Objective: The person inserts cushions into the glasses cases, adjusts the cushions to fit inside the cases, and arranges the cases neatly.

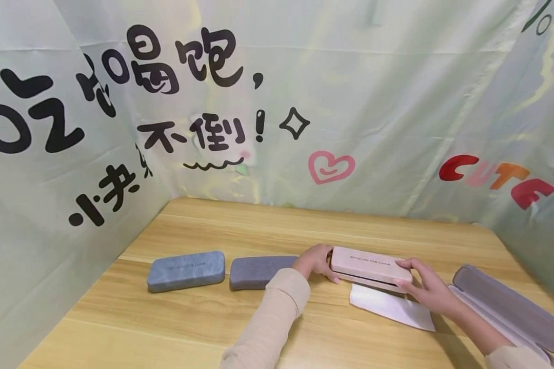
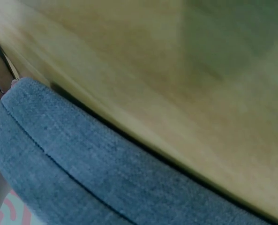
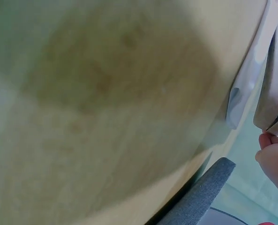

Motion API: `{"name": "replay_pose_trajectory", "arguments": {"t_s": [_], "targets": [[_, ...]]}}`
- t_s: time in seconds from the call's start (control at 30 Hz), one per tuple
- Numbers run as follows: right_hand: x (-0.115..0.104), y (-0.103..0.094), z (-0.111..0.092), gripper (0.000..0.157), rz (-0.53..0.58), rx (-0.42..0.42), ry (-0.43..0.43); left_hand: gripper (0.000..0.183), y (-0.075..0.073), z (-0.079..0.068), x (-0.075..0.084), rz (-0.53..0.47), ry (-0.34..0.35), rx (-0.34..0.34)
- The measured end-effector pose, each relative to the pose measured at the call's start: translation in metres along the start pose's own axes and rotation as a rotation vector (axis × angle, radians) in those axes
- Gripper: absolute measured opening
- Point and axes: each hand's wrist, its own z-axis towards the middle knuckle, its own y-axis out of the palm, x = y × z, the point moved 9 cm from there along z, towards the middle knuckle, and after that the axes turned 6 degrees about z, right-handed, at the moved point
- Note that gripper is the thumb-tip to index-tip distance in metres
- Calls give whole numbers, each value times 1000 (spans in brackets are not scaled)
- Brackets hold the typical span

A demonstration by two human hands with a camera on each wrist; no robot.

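Note:
A pink glasses case (image 1: 367,262) with small lettering on its lid is held between both hands. Along its front edge runs a dark gap, so the lid stands slightly ajar. My left hand (image 1: 317,260) grips the case's left end, with the thumb low at the front. At the other end my right hand (image 1: 427,289) holds the right corner, fingers on the lid and thumb at the front. In the right wrist view, fingertips (image 3: 266,140) touch the corner of the case (image 3: 274,84). A white cloth-like sheet (image 1: 392,307) lies just in front of it.
Left of the hands sits a closed blue case (image 1: 186,271). A grey-blue case (image 1: 258,272), partly behind the left forearm, is close up in the left wrist view. An open grey case (image 1: 512,307) lies at the right. Printed curtains surround the wooden table (image 1: 203,333).

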Motion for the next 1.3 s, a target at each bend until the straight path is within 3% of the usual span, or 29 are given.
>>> {"name": "replay_pose_trajectory", "arguments": {"t_s": [0.27, 0.57, 0.8, 1.07, 1.3], "targets": [[-2, 2, 1, 28, -37, -32, 5, 80, -1, -3, 0, -29, -14, 3], [2, 7, 0, 33, -48, -67, 33, 76, -1, -2, 0, -137, -54, 4], [14, 19, 3, 58, 27, -189, 180, 57, -3, -1, -5, -202, -81, -18], [15, 31, 13, 67, 25, -268, 244, 40, -12, -5, -13, -162, -133, -27], [13, 41, 24, 69, 33, -310, 269, 59, -18, -8, -21, -13, -188, -31]]}}
